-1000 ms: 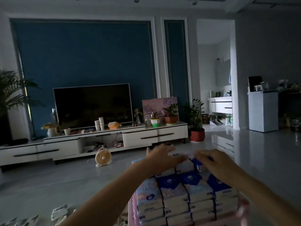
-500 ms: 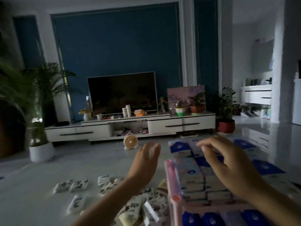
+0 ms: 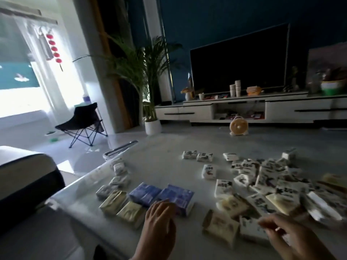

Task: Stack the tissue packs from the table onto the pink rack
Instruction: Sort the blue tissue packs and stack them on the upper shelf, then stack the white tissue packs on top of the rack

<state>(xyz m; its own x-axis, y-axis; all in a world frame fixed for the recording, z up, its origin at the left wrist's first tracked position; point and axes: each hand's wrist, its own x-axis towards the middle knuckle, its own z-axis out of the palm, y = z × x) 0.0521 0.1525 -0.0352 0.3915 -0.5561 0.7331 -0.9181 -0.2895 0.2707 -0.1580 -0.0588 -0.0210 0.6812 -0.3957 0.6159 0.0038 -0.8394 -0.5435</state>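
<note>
Many small tissue packs lie scattered on the pale glossy table (image 3: pixel 161 166). Two blue packs (image 3: pixel 174 197) lie side by side near the front, with yellowish packs (image 3: pixel 120 205) to their left. White packs with dark print (image 3: pixel 266 177) are piled at the right. My left hand (image 3: pixel 159 220) hovers with fingers apart at the near edge of the blue packs, holding nothing. My right hand (image 3: pixel 289 235) is low at the right, fingers curled over a white pack (image 3: pixel 251 228); whether it grips the pack is unclear. The pink rack is out of view.
A sofa arm (image 3: pixel 24 175) stands at the left by the table's corner. Beyond the table are a TV stand (image 3: pixel 244 107) with a TV, a small round fan (image 3: pixel 238 127) on the floor, a potted palm (image 3: pixel 150 87) and a folding chair (image 3: pixel 84 122).
The view has swung left, away from the pink rack and its stacked packs, to the table. Both hands came off the rack and now reach down over the loose packs.
</note>
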